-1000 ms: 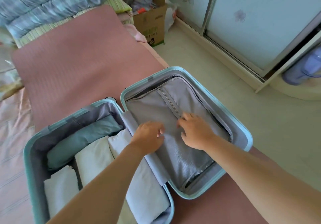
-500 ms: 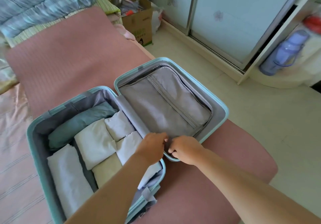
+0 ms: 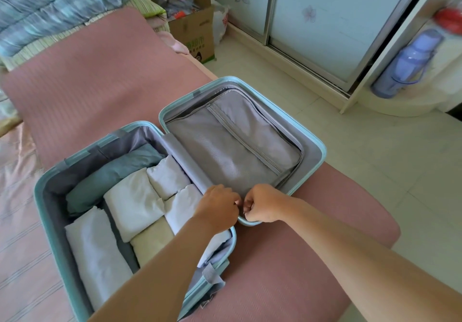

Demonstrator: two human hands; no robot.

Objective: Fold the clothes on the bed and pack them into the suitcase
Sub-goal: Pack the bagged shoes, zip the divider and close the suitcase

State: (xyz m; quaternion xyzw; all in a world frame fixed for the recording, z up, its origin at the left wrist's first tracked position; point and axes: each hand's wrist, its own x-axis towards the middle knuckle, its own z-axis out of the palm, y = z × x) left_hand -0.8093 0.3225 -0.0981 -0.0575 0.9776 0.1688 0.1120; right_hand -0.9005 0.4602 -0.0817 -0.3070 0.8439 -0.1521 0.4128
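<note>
- Head view: the suitcase (image 3: 322, 151) is laid open on the pink bed (image 3: 100, 71), with folded clothes (image 3: 135, 201) packed in its left half.
- The left hand (image 3: 217, 209) and right hand (image 3: 263, 204) are curled at the grey divider's (image 3: 225, 146) near corner; what is pinched cannot be told.
- The near clothes are partly covered by the left forearm.
- A cardboard box (image 3: 195, 31) is set beyond the bed.

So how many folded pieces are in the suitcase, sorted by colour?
Teal piece: 1
White pieces: 4
Cream piece: 1
Total: 6
</note>
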